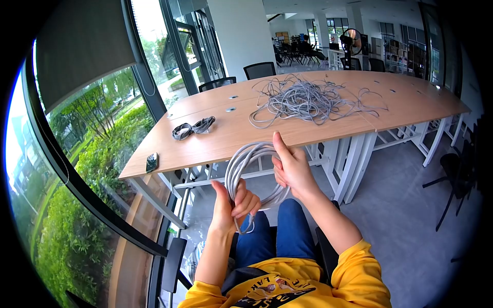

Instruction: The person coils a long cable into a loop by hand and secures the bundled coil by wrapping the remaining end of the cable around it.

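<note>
Gripping the coiled cable (236, 167) near the desk (226, 141), the left hand (229, 206) encloses its left side, the right hand (295, 170) its right; light-looking and springy, it suits whole-bundle holds.

On the light-brown wooden tabletop (205, 148), a tangled grey cable heap (308, 101) lies right of a dark-grey figure-eight cable bundle (193, 128). A black rectangular phone (152, 162) lies left of the bundle, at the near-left corner. Black mesh-backed chairs (259, 70) stand behind; a round light-grey cable coil (237, 165) is before the near edge.
</note>
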Demonstrator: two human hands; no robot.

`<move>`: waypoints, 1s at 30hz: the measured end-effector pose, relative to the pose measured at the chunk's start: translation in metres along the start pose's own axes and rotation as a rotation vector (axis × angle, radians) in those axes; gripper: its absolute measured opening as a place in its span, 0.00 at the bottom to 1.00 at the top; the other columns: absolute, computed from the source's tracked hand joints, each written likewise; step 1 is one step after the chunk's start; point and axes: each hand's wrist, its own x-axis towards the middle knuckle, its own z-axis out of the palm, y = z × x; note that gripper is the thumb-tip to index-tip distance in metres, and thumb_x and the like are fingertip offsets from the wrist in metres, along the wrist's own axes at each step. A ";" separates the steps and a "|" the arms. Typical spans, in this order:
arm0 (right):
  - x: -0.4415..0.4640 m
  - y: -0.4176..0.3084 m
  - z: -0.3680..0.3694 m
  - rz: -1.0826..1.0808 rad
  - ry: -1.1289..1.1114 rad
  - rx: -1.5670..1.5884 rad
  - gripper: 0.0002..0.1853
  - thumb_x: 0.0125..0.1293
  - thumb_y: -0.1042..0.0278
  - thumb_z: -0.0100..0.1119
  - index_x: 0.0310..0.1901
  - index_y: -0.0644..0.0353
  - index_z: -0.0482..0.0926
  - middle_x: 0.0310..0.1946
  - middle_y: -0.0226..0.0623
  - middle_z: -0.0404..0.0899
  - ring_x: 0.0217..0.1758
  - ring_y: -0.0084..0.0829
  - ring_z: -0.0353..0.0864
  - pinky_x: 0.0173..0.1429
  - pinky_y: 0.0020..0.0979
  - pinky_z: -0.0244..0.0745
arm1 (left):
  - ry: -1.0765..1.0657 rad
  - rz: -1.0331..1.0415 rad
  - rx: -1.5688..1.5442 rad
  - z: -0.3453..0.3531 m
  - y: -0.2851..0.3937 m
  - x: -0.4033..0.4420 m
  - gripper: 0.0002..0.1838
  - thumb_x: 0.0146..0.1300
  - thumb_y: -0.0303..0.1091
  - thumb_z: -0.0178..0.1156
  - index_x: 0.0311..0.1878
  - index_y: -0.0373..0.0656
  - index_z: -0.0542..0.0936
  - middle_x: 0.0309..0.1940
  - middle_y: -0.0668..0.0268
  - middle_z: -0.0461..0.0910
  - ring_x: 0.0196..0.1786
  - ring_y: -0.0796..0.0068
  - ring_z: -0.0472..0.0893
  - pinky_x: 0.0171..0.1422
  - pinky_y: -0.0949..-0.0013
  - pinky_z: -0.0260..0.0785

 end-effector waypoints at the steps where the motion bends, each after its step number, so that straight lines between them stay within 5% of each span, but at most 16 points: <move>1: -0.001 -0.002 -0.001 0.049 -0.042 0.026 0.27 0.62 0.43 0.44 0.13 0.54 0.57 0.04 0.23 0.54 0.03 0.16 0.51 0.09 0.20 0.48 | 0.017 -0.039 -0.034 0.002 0.002 0.000 0.28 0.59 0.64 0.34 0.16 0.50 0.59 0.03 0.79 0.50 0.07 0.85 0.49 0.20 0.78 0.51; 9: -0.003 -0.003 0.000 0.017 -0.049 0.144 0.27 0.60 0.45 0.49 0.12 0.56 0.61 0.04 0.23 0.55 0.02 0.16 0.52 0.09 0.19 0.49 | 0.108 0.067 0.087 -0.005 -0.003 -0.007 0.27 0.63 0.57 0.34 0.18 0.46 0.60 0.05 0.76 0.50 0.09 0.83 0.47 0.18 0.77 0.45; 11: -0.003 -0.003 0.000 0.013 -0.039 0.166 0.27 0.60 0.46 0.49 0.12 0.56 0.61 0.04 0.23 0.54 0.02 0.16 0.51 0.08 0.19 0.48 | 0.120 0.123 0.050 0.003 -0.006 -0.006 0.23 0.65 0.50 0.41 0.22 0.41 0.64 0.07 0.73 0.55 0.09 0.82 0.51 0.18 0.76 0.49; 14: -0.002 -0.004 0.004 0.023 0.067 0.189 0.25 0.62 0.48 0.47 0.13 0.53 0.58 0.04 0.22 0.51 0.03 0.15 0.49 0.08 0.20 0.43 | 0.316 0.213 0.469 0.009 -0.007 -0.007 0.08 0.61 0.30 0.51 0.32 0.35 0.67 0.15 0.66 0.68 0.11 0.80 0.63 0.19 0.75 0.61; 23: -0.010 0.000 0.009 -0.029 0.092 0.258 0.25 0.61 0.48 0.50 0.13 0.57 0.61 0.07 0.24 0.56 0.04 0.14 0.51 0.08 0.20 0.43 | 0.413 0.239 0.375 0.013 -0.009 -0.005 0.17 0.65 0.42 0.45 0.27 0.38 0.65 0.08 0.69 0.61 0.07 0.82 0.56 0.14 0.77 0.52; 25: -0.009 0.002 0.008 -0.022 0.100 0.243 0.26 0.61 0.49 0.50 0.13 0.57 0.61 0.07 0.24 0.56 0.04 0.14 0.51 0.08 0.20 0.43 | 0.250 0.164 0.257 0.009 -0.007 -0.007 0.23 0.66 0.48 0.40 0.21 0.41 0.63 0.06 0.70 0.58 0.07 0.83 0.53 0.14 0.77 0.46; 30: -0.009 0.002 0.008 -0.063 0.137 0.219 0.26 0.62 0.49 0.48 0.12 0.55 0.58 0.06 0.24 0.54 0.03 0.15 0.50 0.08 0.20 0.42 | 0.269 -0.067 0.247 0.018 -0.005 -0.002 0.26 0.66 0.54 0.33 0.14 0.48 0.56 0.04 0.73 0.51 0.05 0.84 0.47 0.11 0.78 0.41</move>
